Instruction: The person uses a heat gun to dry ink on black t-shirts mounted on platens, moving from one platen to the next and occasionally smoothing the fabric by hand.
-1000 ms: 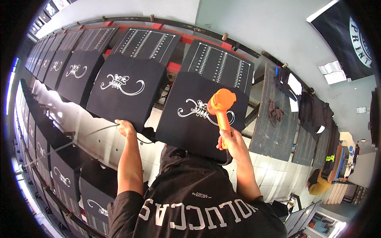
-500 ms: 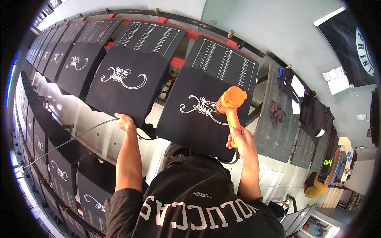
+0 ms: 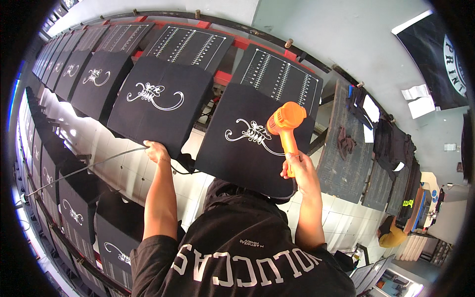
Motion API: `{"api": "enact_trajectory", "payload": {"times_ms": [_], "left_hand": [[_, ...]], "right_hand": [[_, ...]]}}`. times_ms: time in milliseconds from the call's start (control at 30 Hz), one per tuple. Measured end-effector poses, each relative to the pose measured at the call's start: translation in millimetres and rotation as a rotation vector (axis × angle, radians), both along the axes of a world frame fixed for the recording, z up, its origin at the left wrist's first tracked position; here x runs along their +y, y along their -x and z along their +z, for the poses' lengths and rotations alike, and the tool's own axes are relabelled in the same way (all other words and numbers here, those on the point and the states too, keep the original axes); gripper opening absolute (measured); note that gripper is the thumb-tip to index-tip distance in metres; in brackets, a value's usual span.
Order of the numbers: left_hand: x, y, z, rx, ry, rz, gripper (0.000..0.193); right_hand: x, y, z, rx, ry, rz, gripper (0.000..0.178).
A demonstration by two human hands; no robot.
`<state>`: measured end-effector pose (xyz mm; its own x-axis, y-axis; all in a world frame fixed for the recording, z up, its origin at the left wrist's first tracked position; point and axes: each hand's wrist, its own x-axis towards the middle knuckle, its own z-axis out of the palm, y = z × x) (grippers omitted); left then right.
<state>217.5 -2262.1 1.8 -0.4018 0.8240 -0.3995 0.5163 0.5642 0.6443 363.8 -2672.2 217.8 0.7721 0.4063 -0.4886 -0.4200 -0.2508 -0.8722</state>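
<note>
My right hand (image 3: pixel 303 175) is closed around the handle of an orange hair dryer (image 3: pixel 289 119). Its nozzle points left, over the white line print (image 3: pixel 251 132) on a black shirt (image 3: pixel 232 158) laid over a printing board. My left hand (image 3: pixel 156 151) grips a grey power cable (image 3: pixel 109 162) beside the front edge of the neighbouring black shirt (image 3: pixel 153 119), which bears a similar print. Leftward from that hand the cable stretches off; a further piece of it shows below the wrist, between the two boards.
More boards with printed black shirts (image 3: pixel 94 94) curve away to the left, and another row (image 3: pixel 74 213) stands behind on the lower left. A dark table (image 3: pixel 346 168) with dark cloths (image 3: pixel 393 143) lies to the right. A metal rail (image 3: pixel 257 32) runs along the wall.
The hair dryer has risen slightly and shifted a little left above the print. On the far left the cable hangs slightly lower. My left hand stays in place.
</note>
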Motion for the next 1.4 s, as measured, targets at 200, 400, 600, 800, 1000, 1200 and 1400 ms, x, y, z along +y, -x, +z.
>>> {"api": "enact_trajectory", "payload": {"times_ms": [200,400,600,800,1000,1200,1400], "left_hand": [[-1.7,-2.4,3.5,0.019,-0.022,0.0,0.073],[-1.8,-0.5,0.5,0.003,-0.038,0.0,0.073],[-1.8,-3.1,4.7,0.057,0.004,-0.009,0.074],[-1.2,-3.5,4.0,0.073,0.002,-0.003,0.074],[-3.1,-4.0,7.1,0.048,-0.005,-0.001,0.073],[-0.8,-3.0,-0.7,0.061,-0.027,0.026,0.073],[-1.6,-4.1,2.8,0.083,-0.016,0.008,0.073]], "right_hand": [[7.9,-7.3,-3.1,-0.023,0.004,0.009,0.031],[5.1,-14.8,-7.1,0.011,-0.024,-0.004,0.03],[9.1,-10.9,2.7,-0.07,0.056,0.026,0.032],[1.0,-12.0,2.7,-0.045,0.079,-0.04,0.032],[-5.6,-10.3,0.9,-0.054,0.061,-0.052,0.032],[-6.8,-9.5,10.9,0.02,0.061,-0.029,0.034],[-1.6,-10.5,3.6,0.039,-0.045,-0.009,0.03]]}}
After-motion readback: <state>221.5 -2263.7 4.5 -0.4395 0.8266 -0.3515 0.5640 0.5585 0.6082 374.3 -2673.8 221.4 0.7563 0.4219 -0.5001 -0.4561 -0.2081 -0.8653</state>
